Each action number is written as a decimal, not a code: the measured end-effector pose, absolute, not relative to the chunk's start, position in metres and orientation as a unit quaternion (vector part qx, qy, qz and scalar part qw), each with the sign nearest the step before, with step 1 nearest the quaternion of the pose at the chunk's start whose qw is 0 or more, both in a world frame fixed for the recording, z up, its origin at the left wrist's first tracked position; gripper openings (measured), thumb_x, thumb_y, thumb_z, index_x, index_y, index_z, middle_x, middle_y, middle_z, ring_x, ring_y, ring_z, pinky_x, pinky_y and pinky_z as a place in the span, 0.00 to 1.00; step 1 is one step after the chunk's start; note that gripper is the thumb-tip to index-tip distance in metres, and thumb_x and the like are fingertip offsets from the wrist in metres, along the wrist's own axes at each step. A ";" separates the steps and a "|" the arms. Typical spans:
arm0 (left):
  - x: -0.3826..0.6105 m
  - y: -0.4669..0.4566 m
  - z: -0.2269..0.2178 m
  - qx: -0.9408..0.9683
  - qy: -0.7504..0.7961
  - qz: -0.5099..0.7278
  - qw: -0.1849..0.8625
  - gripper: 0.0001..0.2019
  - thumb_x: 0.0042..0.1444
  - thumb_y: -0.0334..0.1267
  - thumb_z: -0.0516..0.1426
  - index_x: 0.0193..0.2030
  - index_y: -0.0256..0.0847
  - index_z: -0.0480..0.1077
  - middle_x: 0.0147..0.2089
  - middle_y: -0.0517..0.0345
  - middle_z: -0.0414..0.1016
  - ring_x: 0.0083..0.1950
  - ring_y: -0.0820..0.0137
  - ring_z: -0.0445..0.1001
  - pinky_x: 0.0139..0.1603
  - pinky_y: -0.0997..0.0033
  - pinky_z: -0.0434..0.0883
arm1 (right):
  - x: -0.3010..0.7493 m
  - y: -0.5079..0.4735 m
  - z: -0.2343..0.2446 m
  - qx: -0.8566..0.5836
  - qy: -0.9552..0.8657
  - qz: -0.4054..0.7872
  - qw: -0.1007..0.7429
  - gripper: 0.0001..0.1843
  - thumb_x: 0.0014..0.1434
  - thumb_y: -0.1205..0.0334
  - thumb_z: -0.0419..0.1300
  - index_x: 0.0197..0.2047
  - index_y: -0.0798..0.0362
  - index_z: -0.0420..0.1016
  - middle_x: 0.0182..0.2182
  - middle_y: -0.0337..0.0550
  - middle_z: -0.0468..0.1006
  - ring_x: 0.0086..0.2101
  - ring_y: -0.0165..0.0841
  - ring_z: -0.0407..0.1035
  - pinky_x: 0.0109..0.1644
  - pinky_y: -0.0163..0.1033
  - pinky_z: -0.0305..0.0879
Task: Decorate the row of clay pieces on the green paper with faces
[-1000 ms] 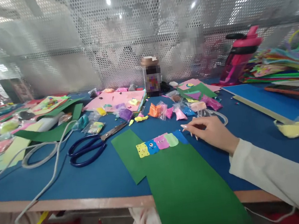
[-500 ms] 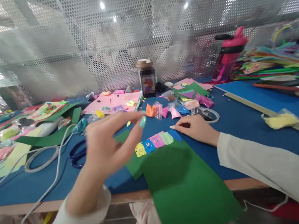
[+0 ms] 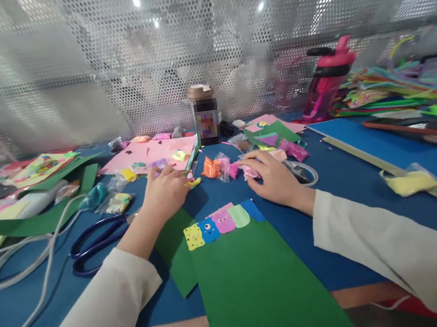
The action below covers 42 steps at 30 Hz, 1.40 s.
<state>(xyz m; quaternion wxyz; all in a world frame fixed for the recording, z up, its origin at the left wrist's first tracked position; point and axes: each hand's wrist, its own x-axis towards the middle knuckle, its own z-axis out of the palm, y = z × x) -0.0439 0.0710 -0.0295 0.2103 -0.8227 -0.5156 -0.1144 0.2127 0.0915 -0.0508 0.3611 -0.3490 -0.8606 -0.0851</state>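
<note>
My left hand (image 3: 166, 192) is palm down on the blue table, fingers apart and bent, at a small yellow clay piece (image 3: 193, 183) and a purple clay packet (image 3: 158, 164). Its fingertips are partly hidden. My right hand (image 3: 271, 177) has its thumb and fingers around a light pink clay packet (image 3: 248, 171). Between and below the hands lies a long green paper sheet (image 3: 252, 281). Along its top edge run yellow (image 3: 194, 237), blue (image 3: 209, 230), pink (image 3: 224, 222) and pale green (image 3: 240, 216) clay patches, some with eyes. A blue patch (image 3: 254, 210) follows at the right.
Blue-handled scissors (image 3: 97, 246) and a white cable (image 3: 52, 269) lie at the left. An orange clay packet (image 3: 211, 168) sits between the hands. Behind stand a lidded cup (image 3: 197, 93) and a pink bottle (image 3: 326, 84). A yellow clay bag (image 3: 412, 182) is at the right.
My left hand has come down from the air to the table among the clay pieces. My right hand has moved from the blue patch up to the light pink packet. The view has shifted slightly.
</note>
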 end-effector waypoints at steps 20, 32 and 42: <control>-0.006 0.053 -0.018 -0.828 -0.458 -0.322 -0.025 0.10 0.54 0.36 0.52 0.35 0.37 0.73 0.33 0.54 0.77 0.33 0.71 0.73 0.33 0.74 0.69 | 0.190 0.061 -0.039 -0.322 -0.781 0.314 0.433 0.23 0.51 0.58 0.62 0.50 0.55 0.66 0.44 0.49 0.73 0.44 0.37 0.68 0.46 0.45 0.68; 0.006 0.044 -0.022 -0.765 -0.422 -0.414 -0.256 0.13 0.48 0.45 0.60 0.22 0.35 0.71 0.23 0.56 0.75 0.24 0.74 0.70 0.24 0.76 0.66 | 0.195 0.058 -0.031 -0.303 -0.684 0.543 0.381 0.12 0.44 0.57 0.67 0.26 0.55 0.70 0.21 0.38 0.76 0.23 0.28 0.72 0.28 0.34 0.70; 0.001 0.042 -0.024 -0.756 -0.412 -0.464 -0.209 0.05 0.49 0.35 0.60 0.33 0.39 0.76 0.34 0.54 0.77 0.35 0.70 0.74 0.38 0.70 0.71 | 0.194 0.056 -0.029 -0.351 -0.629 0.538 0.437 0.12 0.39 0.62 0.70 0.24 0.56 0.71 0.21 0.37 0.76 0.23 0.28 0.71 0.31 0.34 0.70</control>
